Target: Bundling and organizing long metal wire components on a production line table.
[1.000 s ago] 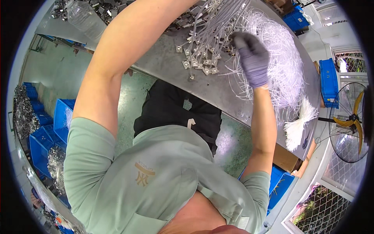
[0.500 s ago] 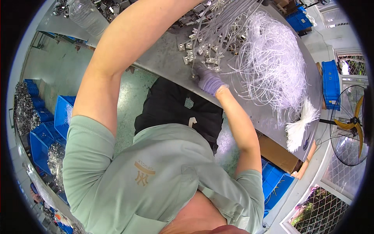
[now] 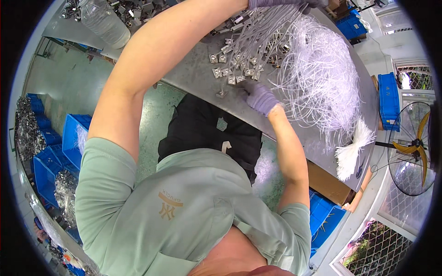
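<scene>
My left hand [image 3: 281, 2], in a purple-grey glove, is partly cut off at the top edge. It is closed around a bundle of thin grey cables [image 3: 269, 30]. Small silvery metal connectors [image 3: 239, 69] cluster at the near ends of the cables, over the grey table. Closer to the table's front edge, one metal connector [image 3: 222, 93] sits apart from that cluster. My right hand [image 3: 262, 98], gloved the same way, is just to its right and does not touch it. Its dark fingertips are blurred, so I cannot tell whether they grip anything.
Clear plastic strands [image 3: 322, 78] lie in a big tangled heap on the table, right of my hands. A bunch of white ties [image 3: 352, 149] is at the right edge. Dark metal parts and a clear bottle [image 3: 105, 25] are at the far left. A fan [image 3: 414, 147] stands at right.
My right hand has drawn back to the right, away from the connector near the table edge. My left hand has come into view at the top, with the cables.
</scene>
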Motion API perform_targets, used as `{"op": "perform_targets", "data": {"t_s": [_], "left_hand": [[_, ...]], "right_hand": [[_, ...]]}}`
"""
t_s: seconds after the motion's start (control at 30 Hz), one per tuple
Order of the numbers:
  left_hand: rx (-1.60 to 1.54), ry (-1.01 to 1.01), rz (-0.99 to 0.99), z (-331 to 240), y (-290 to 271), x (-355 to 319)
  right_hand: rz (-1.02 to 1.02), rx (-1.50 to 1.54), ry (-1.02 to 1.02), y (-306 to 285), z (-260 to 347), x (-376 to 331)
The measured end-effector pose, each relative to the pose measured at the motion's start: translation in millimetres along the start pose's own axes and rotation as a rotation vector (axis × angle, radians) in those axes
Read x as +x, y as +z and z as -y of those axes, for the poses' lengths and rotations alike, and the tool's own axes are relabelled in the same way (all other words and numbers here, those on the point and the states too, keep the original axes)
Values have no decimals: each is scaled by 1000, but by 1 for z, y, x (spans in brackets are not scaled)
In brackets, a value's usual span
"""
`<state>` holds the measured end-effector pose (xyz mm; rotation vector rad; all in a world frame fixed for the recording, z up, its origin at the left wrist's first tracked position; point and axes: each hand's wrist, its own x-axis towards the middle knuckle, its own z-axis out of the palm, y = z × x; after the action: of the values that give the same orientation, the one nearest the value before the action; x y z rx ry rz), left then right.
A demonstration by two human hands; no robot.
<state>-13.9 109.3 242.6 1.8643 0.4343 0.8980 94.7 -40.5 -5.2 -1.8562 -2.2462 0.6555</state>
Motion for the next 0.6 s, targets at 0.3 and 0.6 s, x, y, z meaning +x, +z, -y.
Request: {"op": "perform_targets", "data": {"t_s": [0.3,0.6], "left_hand": [[-41,9,-32,-17,14,-12],[-315,-77,96,-11,24,-6]], "right_hand": [[-1046,599,-230,-232,39,-54],[-766,-104,-155,-357,182,-46]]}}
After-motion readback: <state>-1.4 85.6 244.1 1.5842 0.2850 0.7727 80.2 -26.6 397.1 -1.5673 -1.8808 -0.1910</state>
